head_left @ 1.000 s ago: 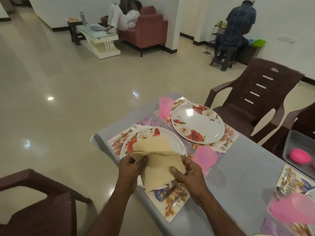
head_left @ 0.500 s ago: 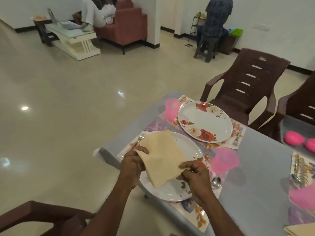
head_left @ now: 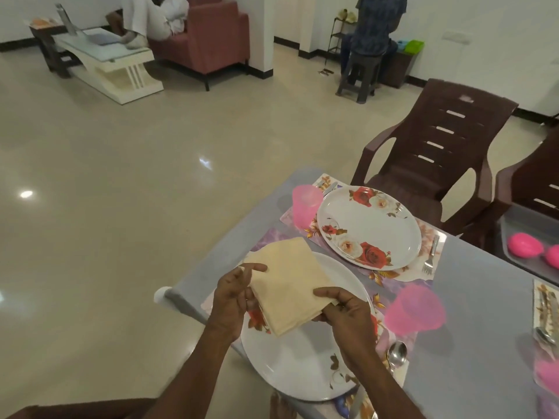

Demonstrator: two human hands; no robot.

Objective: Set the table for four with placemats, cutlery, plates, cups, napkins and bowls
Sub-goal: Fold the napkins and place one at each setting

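A folded beige napkin (head_left: 289,279) is held flat just above the near floral plate (head_left: 302,367). My left hand (head_left: 234,294) pinches its left edge, and my right hand (head_left: 341,309) grips its right corner. The plate lies on a floral placemat (head_left: 384,300) with a spoon (head_left: 397,355) to its right and a pink cup (head_left: 414,311) beyond. A second floral plate (head_left: 367,226) sits on the far placemat (head_left: 423,264) with a fork (head_left: 431,255) and another pink cup (head_left: 304,205).
The grey table (head_left: 472,300) ends at a corner near my left hand. Brown plastic chairs (head_left: 435,152) stand behind it. A grey tray (head_left: 520,225) on the right holds pink bowls (head_left: 524,244). Another place setting (head_left: 546,313) shows at the right edge. People sit in the far room.
The napkin has gone from partly unfolded to a flat folded square, lowered over the near plate. My view has shifted left and down, with both hands still on the napkin.
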